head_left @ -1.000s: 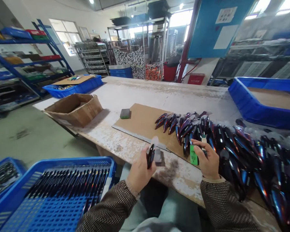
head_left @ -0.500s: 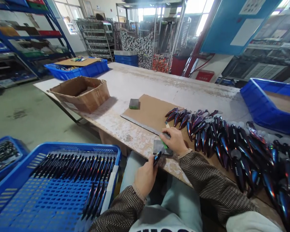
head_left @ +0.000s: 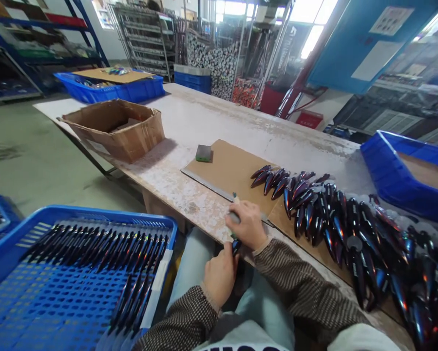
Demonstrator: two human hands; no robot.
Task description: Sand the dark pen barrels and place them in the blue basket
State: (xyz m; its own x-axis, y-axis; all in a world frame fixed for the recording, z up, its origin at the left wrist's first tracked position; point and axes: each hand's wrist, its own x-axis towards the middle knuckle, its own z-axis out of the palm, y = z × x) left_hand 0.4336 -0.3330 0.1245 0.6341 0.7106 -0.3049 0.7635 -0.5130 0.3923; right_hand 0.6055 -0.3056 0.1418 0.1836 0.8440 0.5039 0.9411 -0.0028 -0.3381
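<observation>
At far left, a blue plastic crate (head_left: 94, 214) holds rows of slim dark pens (head_left: 94, 248) lying side by side. Next along, the left hand (head_left: 220, 282) sits low by the near edge of the counter (head_left: 189, 114), its grip closed around a dark glossy piece (head_left: 235, 246). Only the tip of the piece shows above the fingers, pointing up and to the right, toward the other hand. Just above it, the right hand (head_left: 248, 225) angles in from a wrist at lower right, its grip curled closed over a small grey pad (head_left: 234, 218), with a green strip (head_left: 233, 236) showing below. Beyond the hands lies a brown cardboard sheet (head_left: 229, 170). To the right, a large heap of tapered, iridescent dark pieces (head_left: 335, 224) spreads along the counter, and a blue tray (head_left: 405, 180) stands past it.
</observation>
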